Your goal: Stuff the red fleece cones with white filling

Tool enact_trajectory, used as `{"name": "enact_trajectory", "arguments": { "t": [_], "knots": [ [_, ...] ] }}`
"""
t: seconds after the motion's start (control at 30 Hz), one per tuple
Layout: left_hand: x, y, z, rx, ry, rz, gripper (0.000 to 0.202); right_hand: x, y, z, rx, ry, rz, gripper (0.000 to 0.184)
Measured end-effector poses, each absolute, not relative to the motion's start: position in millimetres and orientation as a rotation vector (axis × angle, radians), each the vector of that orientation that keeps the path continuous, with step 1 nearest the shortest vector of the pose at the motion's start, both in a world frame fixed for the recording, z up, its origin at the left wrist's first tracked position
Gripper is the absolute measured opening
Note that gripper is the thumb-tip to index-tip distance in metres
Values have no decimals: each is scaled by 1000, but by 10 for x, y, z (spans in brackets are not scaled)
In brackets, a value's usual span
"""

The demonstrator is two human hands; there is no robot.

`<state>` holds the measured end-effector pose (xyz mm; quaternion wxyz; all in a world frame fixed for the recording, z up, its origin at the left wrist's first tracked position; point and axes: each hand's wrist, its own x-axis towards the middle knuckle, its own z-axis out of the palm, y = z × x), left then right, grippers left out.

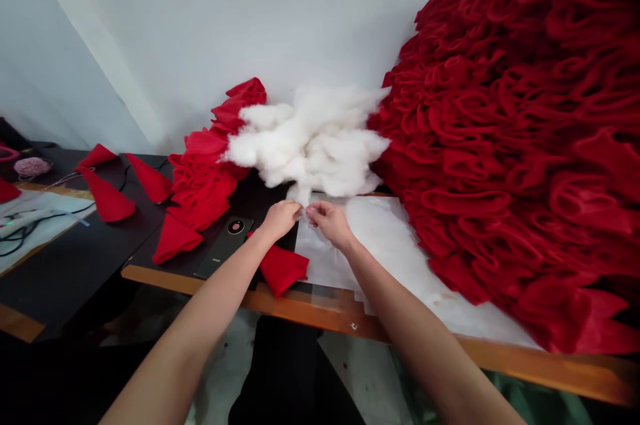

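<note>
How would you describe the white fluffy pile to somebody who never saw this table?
Start at the huge red heap filling the picture's right side. Left of it, beyond the left hand and right hand, sits the white fluffy pile. Its white, cloudlike tufts stand out from the red heap and the smaller red stack farther left.

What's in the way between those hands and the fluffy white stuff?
Nothing visible: the left hand and right hand are at the near edge of the white stuffing. The phone lies off to the left.
</note>
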<state>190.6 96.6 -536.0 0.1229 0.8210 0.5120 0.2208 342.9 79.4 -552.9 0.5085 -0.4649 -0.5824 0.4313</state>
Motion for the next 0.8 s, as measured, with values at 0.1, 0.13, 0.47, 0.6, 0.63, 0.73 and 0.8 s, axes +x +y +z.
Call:
{"name": "enact_trajectory", "arguments": {
  "t": [0.1, 0.13, 0.47, 0.6, 0.63, 0.73, 0.8],
  "knots": [
    [1775, 1010, -5404, 2359, 1524, 699, 23, 3537, 757, -5496, -1079, -1335, 1133, 35],
    [1742, 1016, -5419, 2347, 1517, 726, 21, 3574, 735, -5488, -1075, -1323, 1150, 37],
    [1683, 960, -5523, 2209, 1441, 934, 45, 3302, 681, -5491, -1298, -1565, 1013, 31],
    [1678, 948, -5527, 2182, 1450, 951, 49, 3082, 793, -5474, -1401, -1597, 889, 24],
    [1676, 952, -5524, 2185, 1451, 953, 50, 3052, 814, -5477, -1416, -1592, 883, 19],
    [1669, 977, -5518, 2232, 1443, 937, 43, 3035, 840, -5494, -1414, -1549, 905, 20],
    [1664, 997, -5520, 2287, 1433, 898, 32, 3076, 828, -5502, -1376, -1497, 957, 18]
  ]
}}
